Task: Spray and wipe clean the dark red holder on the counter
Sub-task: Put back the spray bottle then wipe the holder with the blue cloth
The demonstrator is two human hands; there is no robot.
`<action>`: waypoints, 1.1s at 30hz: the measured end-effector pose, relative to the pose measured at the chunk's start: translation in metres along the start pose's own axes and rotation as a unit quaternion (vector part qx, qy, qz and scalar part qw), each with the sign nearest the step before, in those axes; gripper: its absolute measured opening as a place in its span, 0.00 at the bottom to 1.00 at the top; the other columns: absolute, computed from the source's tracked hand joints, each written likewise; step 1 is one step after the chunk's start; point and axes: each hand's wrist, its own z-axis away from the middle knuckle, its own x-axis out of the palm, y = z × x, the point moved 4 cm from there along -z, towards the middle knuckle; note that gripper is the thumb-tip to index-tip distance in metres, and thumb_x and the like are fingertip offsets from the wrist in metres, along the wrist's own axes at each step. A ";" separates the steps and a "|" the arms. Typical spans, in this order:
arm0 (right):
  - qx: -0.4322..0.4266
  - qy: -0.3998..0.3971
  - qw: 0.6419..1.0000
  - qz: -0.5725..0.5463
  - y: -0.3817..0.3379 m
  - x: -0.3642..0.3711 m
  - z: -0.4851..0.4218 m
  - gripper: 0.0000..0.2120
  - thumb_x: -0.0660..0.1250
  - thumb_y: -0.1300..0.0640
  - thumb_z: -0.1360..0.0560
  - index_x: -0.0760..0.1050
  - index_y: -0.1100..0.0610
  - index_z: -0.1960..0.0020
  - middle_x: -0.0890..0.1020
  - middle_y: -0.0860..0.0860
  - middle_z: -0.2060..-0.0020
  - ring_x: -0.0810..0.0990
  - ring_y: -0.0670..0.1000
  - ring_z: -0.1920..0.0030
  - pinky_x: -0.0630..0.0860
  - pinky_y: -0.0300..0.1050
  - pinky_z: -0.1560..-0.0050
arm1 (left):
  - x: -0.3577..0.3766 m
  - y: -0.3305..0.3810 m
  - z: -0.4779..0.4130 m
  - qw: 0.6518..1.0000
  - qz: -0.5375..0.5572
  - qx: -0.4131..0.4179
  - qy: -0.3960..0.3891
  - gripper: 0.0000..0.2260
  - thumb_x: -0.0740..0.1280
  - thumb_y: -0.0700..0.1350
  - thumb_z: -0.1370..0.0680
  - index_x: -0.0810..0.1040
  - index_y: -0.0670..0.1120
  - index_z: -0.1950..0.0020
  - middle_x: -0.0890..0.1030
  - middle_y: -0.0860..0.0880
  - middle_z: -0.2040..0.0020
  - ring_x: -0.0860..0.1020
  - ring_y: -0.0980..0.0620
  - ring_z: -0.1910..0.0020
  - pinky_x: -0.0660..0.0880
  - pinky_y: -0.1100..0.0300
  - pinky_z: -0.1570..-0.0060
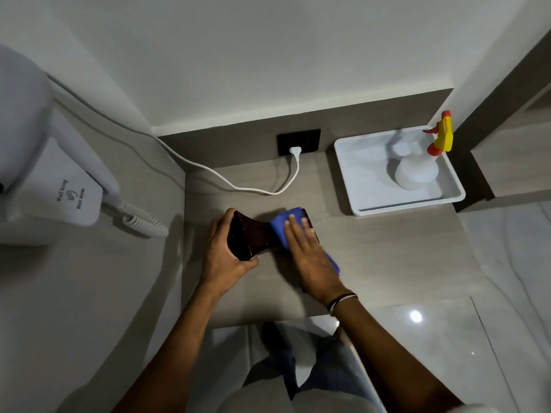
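2 hands [229,251] [310,257], holder [259,234] lying left-right

Bare forearms, banded wrist, denim below

I see both my arms uncovered to the frame's bottom edge; my left hand [228,257] wears nothing, my right hand [311,263] has thin dark and pale bands [341,302] at the wrist, and I make out blue jeans [286,362] and a dark shoe [272,332]
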 end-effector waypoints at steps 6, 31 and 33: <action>-0.047 0.005 0.989 -0.142 -0.042 0.004 0.003 0.51 0.64 0.75 0.24 0.39 0.53 0.13 0.37 0.51 0.13 0.39 0.57 0.13 0.49 0.59 0.13 | 0.004 0.010 -0.001 1.000 0.018 0.024 0.004 0.43 0.79 0.53 0.42 0.68 0.56 0.28 0.68 0.64 0.37 0.72 0.52 0.35 0.67 0.68 0.38; 0.158 0.113 0.952 -0.235 0.027 -0.041 -0.015 0.34 0.60 0.74 0.21 0.59 0.65 0.16 0.67 0.59 0.19 0.66 0.55 0.17 0.64 0.49 0.16 | 0.006 0.030 -0.013 0.995 -0.060 -0.043 -0.068 0.41 0.85 0.43 0.40 0.72 0.50 0.31 0.78 0.49 0.35 0.79 0.47 0.37 0.78 0.54 0.43; 0.069 0.041 0.967 -0.242 -0.021 -0.023 -0.007 0.34 0.61 0.63 0.16 0.53 0.60 0.14 0.70 0.56 0.21 0.68 0.49 0.19 0.67 0.39 0.19 | 0.009 0.039 -0.013 0.998 -0.051 -0.032 -0.037 0.33 0.82 0.40 0.39 0.76 0.46 0.36 0.82 0.47 0.39 0.82 0.46 0.41 0.79 0.51 0.43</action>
